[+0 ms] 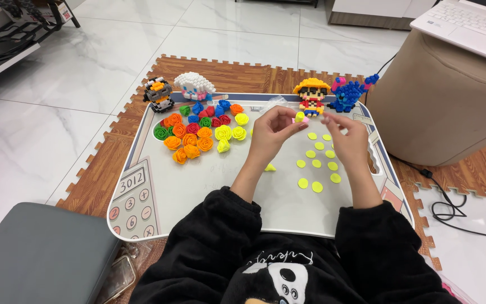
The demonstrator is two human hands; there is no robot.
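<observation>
Hands meet above the middle of the white lap tray. Your left hand pinches a small yellow and pink foam flower between thumb and fingertips, held just over the tray. Your right hand hovers close beside it with fingers curled; whether it grips anything, you cannot tell from this view.

Count the loose yellow foam discs under your right hand: about eleven show, spread flat on the tray. One small yellow foam scrap lies alone near your left wrist.

Finished foam roses sit clustered at the tray's far left: roughly seven orange, five yellow, three green, four red and four blue.

Four brick-built figures stand along the far edge: a black penguin, a white one, a straw-hatted one and a blue one.
</observation>
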